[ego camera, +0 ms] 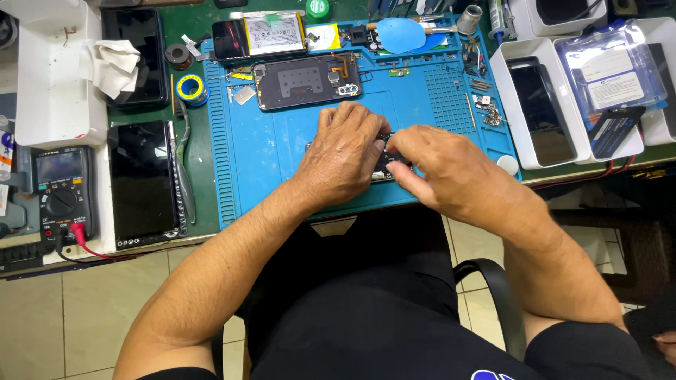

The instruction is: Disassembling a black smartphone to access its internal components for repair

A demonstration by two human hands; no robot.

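Note:
My left hand [345, 153] and my right hand [440, 172] meet over the blue work mat [267, 148], both closed around a small dark phone part [386, 163] that is mostly hidden under my fingers. Just beyond my hands lies an opened phone frame [306, 81] with its inner parts showing. A phone with its battery exposed [264, 35] rests at the mat's far edge, beside a blue plastic pick [400, 34].
Two dark phones [143, 179] [135, 53] lie left of the mat, with tweezers [184, 172], a solder roll [190, 88] and a multimeter [62, 200]. White trays at right hold a phone screen [541, 105] and a packaged part [609, 67]. Small screws [486, 105] lie on the mat.

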